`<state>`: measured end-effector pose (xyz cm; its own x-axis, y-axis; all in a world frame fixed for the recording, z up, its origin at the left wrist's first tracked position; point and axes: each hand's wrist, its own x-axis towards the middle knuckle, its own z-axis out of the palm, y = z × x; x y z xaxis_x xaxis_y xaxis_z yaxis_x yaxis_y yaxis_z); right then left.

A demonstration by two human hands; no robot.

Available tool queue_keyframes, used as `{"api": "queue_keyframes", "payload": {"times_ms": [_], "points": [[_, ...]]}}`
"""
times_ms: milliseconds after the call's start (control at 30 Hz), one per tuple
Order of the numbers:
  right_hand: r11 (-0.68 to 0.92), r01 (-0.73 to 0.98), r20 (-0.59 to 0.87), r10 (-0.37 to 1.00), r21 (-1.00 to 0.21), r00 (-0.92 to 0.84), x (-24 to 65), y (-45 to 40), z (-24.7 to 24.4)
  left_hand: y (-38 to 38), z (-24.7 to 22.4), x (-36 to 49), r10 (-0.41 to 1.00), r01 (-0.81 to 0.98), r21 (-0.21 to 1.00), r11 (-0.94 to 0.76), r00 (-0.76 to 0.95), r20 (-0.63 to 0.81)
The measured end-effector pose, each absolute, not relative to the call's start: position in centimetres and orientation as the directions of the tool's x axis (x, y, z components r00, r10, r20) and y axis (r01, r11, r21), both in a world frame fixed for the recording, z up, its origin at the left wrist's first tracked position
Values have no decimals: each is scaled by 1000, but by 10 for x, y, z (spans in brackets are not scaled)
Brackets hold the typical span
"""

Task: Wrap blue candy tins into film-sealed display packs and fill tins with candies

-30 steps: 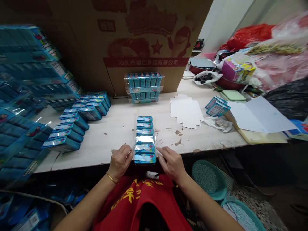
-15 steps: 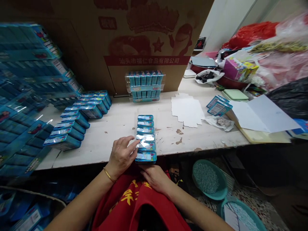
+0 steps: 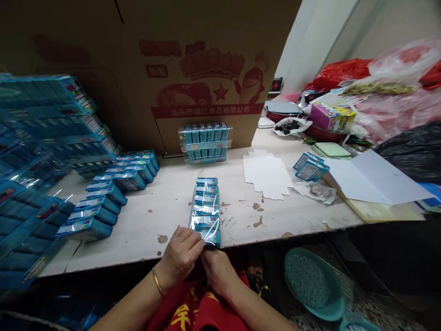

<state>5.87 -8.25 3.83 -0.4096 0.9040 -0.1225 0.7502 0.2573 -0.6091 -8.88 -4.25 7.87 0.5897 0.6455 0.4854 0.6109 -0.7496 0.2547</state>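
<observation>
A row of several small blue boxes point(image 3: 206, 197) runs away from me on the white worktop, under a shiny clear plastic sleeve point(image 3: 195, 212). My left hand point(image 3: 182, 252) is closed at the row's near left corner, its fingers gripping the plastic. Close beside it, my right hand point(image 3: 218, 269) is curled just below the near end, under the worktop's edge. Its fingertips are partly hidden, so what it pinches does not show clearly. The nearest box point(image 3: 211, 236) is partly covered by the left fingers.
Loose blue boxes point(image 3: 87, 226) stand in rows at left, beside tall stacks of wrapped packs point(image 3: 82, 124). A finished-looking pack point(image 3: 206, 138) leans on the big carton point(image 3: 206, 99). A flat white cardboard blank point(image 3: 267, 172) lies right. Green basins point(image 3: 339, 299) sit below.
My left hand has come down from the row's side to its near end and closed on the plastic. The right hand has curled up beside it. The camera view has tilted slightly upward.
</observation>
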Motion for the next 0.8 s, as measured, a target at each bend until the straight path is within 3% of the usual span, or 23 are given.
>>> {"api": "queue_keyframes", "payload": {"times_ms": [233, 333, 433, 500, 567, 633, 700, 767, 800], "points": [[221, 751, -151, 907, -622, -392, 52, -68, 55, -39, 80, -99, 607, 580, 241, -778, 597, 525], [213, 593, -204, 805, -776, -557, 64, -74, 80, -31, 76, -121, 593, 585, 208, -784, 605, 532], [24, 394, -242, 753, -919, -612, 81, -78, 103, -16, 68, -158, 609, 626, 185, -757, 577, 544], [-106, 319, -271, 801, -942, -533, 92, -72, 111, -5, 60, -184, 703, 707, 272, -652, 430, 566], [-159, 270, -262, 876, -950, -405, 101, -55, 112, 0, 52, -204, 835, 770, 484, -416, 112, 540], [-138, 263, -197, 957, -955, -215, 111, -27, 106, 0, 47, -213, 883, 636, 769, -68, -321, 343], [-105, 299, -104, 994, -948, 18, 122, 8, 95, -7, 45, -211, 821, 235, 945, 228, -567, -57], [-129, 356, -73, 983, -926, 168, 131, 47, 82, -17, 48, -201, 760, -152, 903, 402, -494, -422], [-174, 376, -108, 976, -910, 191, 134, 65, 75, -22, 51, -195, 757, -263, 859, 439, -408, -511]]}}
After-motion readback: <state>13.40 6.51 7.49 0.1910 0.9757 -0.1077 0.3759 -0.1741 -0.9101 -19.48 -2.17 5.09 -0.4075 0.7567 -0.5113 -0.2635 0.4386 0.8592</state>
